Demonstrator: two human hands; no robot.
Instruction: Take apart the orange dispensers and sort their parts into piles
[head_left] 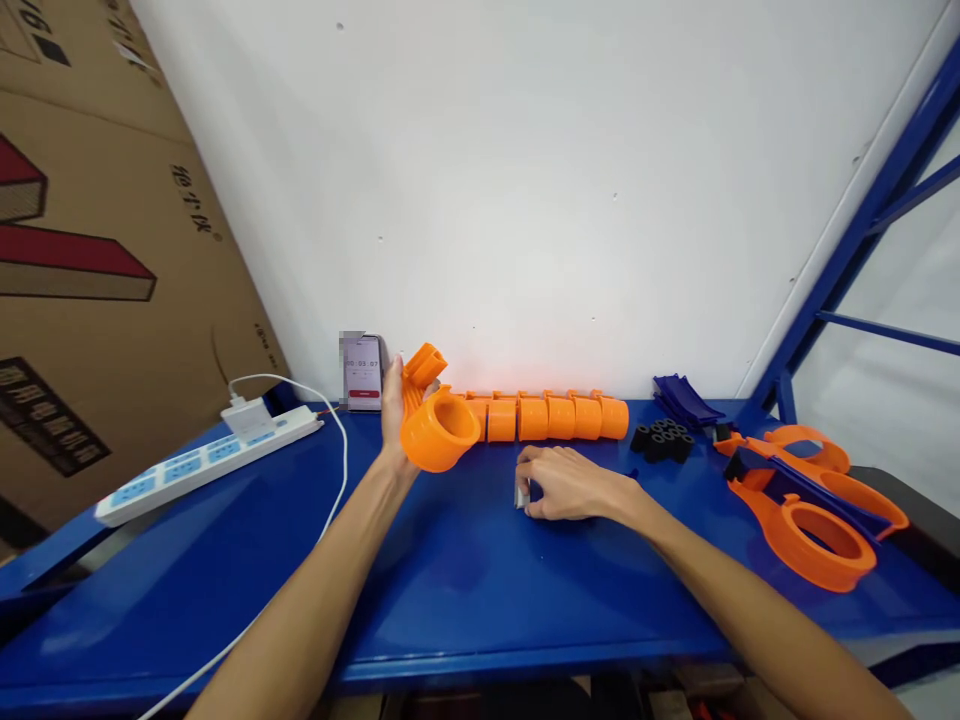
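A white wall (525, 200) is seen behind a blue table (450, 600), which is flanked on the left by a large cardboard carton (112, 250); its contents cannot be seen. On the right a blue metal frame (847, 240) is seen. Under the table's front edge, parts of cardboard boxes (705, 680) are glimpsed, with something red in 1 of them, too little shown to be identified.

On the table's right side, orange holders (825, 540) with round rings are piled together with dark blue strips. On the left, a white power strip (217, 460) is laid, and a charger (246, 415) with a white cable is plugged into it. An orange part (440, 430) with a ring is gripped and raised over the table by the closed left hand (394, 400). Behind it, orange rings (532, 418) are lined up side by side. Curved blue pieces (684, 402) are stacked near black tubes (661, 440). A phone (364, 375) is leaned upright by the wall. A small pale piece (520, 490) is pinched at the tabletop by the narrowed right hand (562, 482).
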